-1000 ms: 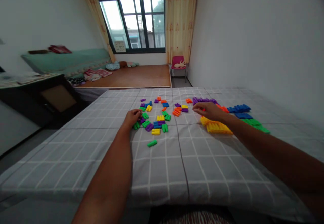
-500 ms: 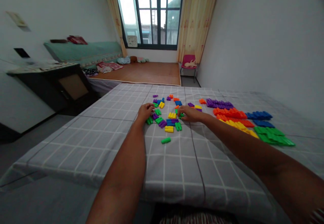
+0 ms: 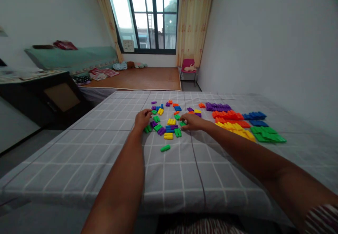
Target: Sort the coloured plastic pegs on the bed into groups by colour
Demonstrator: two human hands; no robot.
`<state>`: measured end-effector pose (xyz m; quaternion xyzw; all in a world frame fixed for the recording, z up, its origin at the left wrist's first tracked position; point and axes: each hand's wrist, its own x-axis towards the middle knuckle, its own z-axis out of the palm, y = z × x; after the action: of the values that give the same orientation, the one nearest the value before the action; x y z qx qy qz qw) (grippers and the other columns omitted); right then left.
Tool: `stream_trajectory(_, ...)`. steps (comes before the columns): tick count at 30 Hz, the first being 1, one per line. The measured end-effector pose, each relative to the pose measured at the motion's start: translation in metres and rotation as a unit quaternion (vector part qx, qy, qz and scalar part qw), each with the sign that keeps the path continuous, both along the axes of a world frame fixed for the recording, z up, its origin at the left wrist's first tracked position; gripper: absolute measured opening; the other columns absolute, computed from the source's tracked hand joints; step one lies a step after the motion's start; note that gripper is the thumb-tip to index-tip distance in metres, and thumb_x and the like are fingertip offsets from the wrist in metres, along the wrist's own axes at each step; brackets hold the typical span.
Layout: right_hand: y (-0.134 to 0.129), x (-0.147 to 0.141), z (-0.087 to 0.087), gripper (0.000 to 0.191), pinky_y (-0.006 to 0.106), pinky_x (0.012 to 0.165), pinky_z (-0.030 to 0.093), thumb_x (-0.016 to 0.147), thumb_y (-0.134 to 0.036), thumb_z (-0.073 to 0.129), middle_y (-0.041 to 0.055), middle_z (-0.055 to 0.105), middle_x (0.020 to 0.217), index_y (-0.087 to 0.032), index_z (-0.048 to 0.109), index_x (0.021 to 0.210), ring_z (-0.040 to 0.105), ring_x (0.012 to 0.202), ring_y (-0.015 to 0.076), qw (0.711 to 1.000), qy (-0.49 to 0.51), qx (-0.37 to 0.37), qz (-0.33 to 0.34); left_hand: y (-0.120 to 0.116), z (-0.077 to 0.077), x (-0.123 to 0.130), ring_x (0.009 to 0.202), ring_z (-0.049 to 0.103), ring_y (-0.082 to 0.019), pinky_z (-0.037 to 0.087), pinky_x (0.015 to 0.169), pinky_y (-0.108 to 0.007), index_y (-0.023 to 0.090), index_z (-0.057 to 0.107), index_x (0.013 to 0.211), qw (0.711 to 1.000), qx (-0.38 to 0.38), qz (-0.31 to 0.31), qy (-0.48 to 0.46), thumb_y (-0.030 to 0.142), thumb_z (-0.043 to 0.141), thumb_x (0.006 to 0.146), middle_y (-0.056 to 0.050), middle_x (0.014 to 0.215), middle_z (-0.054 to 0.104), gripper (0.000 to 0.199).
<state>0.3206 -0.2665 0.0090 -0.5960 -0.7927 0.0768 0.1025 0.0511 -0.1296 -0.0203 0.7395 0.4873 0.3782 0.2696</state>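
Scattered small plastic pieces in several colours lie between my two hands on a checked grey cloth. My left hand [image 3: 143, 119] is at the left side of them, its fingertips closed on a green piece [image 3: 154, 112]. On the right, my right hand [image 3: 192, 121] has its thumb and fingers apart beside a green piece [image 3: 182, 123]; another green piece [image 3: 177, 117] lies just past its fingertips. Yellow pieces [image 3: 171, 121] sit in the middle. Nearest to me is a single green piece [image 3: 165, 148].
Sorted rows stand at the right: purple [image 3: 218, 107], orange [image 3: 227, 115], yellow [image 3: 236, 131], blue [image 3: 254, 116] and green [image 3: 268, 134]. The cloth-covered table [image 3: 105, 177] reaches toward a low bed [image 3: 148, 79]. A pink chair [image 3: 188, 66] stands beyond.
The view has turned a little to the right, so everything appears shifted left. The fingers of my right hand have spread slightly, and more of the green pieces beside them shows.
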Motion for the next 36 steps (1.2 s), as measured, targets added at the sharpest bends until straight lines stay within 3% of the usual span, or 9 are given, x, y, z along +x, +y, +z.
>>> stream_trajectory(4,-0.033,0.020,0.013,0.033,0.026,0.069,0.045,0.077,-0.037,0.073,0.0094,0.067,0.103,-0.016,0.066,0.102,0.062,0.077,0.0156,0.998,0.043,0.040,0.005,0.008,-0.002,-0.006,0.079,0.071,-0.018,0.055,0.070,-0.026,0.014,0.067,0.110,1.000,-0.011,0.004,0.028,0.025,0.048,0.081,-0.007,0.098,0.075,0.037)
stream_trajectory(7,-0.065,0.059,0.024,0.034,0.025,0.066,0.046,0.077,-0.038,0.073,0.0075,0.067,0.103,-0.018,0.066,0.103,0.061,0.071,0.0130,0.992,0.103,0.061,-0.035,0.010,-0.001,-0.006,0.080,0.072,-0.019,0.055,0.071,-0.026,0.017,0.069,0.105,0.998,-0.011,-0.006,0.065,0.028,0.049,0.079,-0.005,0.097,0.076,0.035)
stream_trajectory(11,-0.116,0.149,0.036,0.037,0.028,0.069,0.048,0.077,-0.044,0.069,0.0063,0.069,0.097,-0.018,0.068,0.103,0.063,0.077,0.0166,0.975,0.115,0.094,-0.167,0.007,0.002,-0.004,0.083,0.072,-0.020,0.056,0.072,-0.026,0.020,0.071,0.101,0.995,-0.015,-0.005,0.098,0.029,0.050,0.077,-0.003,0.093,0.077,0.033)
stream_trajectory(14,-0.159,0.229,0.040,0.043,0.029,0.067,0.050,0.077,-0.051,0.065,0.0064,0.072,0.095,-0.019,0.068,0.106,0.064,0.074,0.0179,0.952,0.139,0.057,-0.265,0.007,0.004,-0.004,0.085,0.072,-0.021,0.055,0.073,-0.026,0.019,0.070,0.102,0.993,-0.023,0.005,0.116,0.031,0.050,0.077,-0.004,0.094,0.076,0.034)
stream_trajectory(17,-0.202,0.296,0.035,0.049,0.031,0.066,0.052,0.075,-0.054,0.064,0.0094,0.071,0.107,-0.019,0.069,0.108,0.066,0.079,0.0207,0.923,0.166,0.023,-0.347,0.010,0.005,-0.006,0.084,0.072,-0.022,0.055,0.072,-0.027,0.020,0.070,0.102,0.991,-0.021,0.006,0.133,0.034,0.051,0.078,-0.004,0.092,0.077,0.034)
stream_trajectory(20,-0.235,0.334,0.023,0.050,0.034,0.074,0.054,0.069,-0.054,0.068,0.0107,0.069,0.116,-0.018,0.071,0.105,0.067,0.089,0.0240,0.905,0.158,-0.010,-0.395,0.013,0.005,-0.007,0.083,0.071,-0.023,0.054,0.071,-0.028,0.021,0.071,0.102,0.987,-0.014,0.014,0.158,0.037,0.052,0.078,-0.004,0.088,0.077,0.035)
stream_trajectory(23,-0.255,0.346,0.010,0.051,0.035,0.083,0.053,0.066,-0.052,0.070,0.0099,0.070,0.116,-0.019,0.072,0.104,0.067,0.092,0.0248,0.909,0.147,-0.027,-0.389,0.013,0.005,-0.008,0.085,0.071,-0.023,0.053,0.072,-0.028,0.021,0.071,0.104,0.982,-0.006,0.020,0.185,0.040,0.052,0.079,-0.003,0.090,0.077,0.037)
stream_trajectory(27,-0.264,0.342,0.002,0.053,0.035,0.083,0.053,0.066,-0.051,0.069,0.0069,0.070,0.115,-0.021,0.071,0.110,0.069,0.087,0.0232,0.920,0.152,-0.049,-0.359,0.015,0.004,-0.009,0.086,0.070,-0.023,0.053,0.075,-0.029,0.020,0.070,0.107,0.979,0.002,0.019,0.205,0.041,0.050,0.080,-0.003,0.093,0.077,0.039)
stream_trajectory(36,-0.265,0.325,0.004,0.047,0.035,0.079,0.053,0.075,-0.053,0.058,0.0081,0.072,0.110,-0.021,0.072,0.107,0.068,0.091,0.0246,0.925,0.144,-0.034,-0.351,0.020,-0.001,-0.012,0.083,0.070,-0.023,0.053,0.072,-0.029,0.021,0.071,0.105,0.983,0.003,0.014,0.185,0.041,0.054,0.079,-0.003,0.087,0.076,0.037)
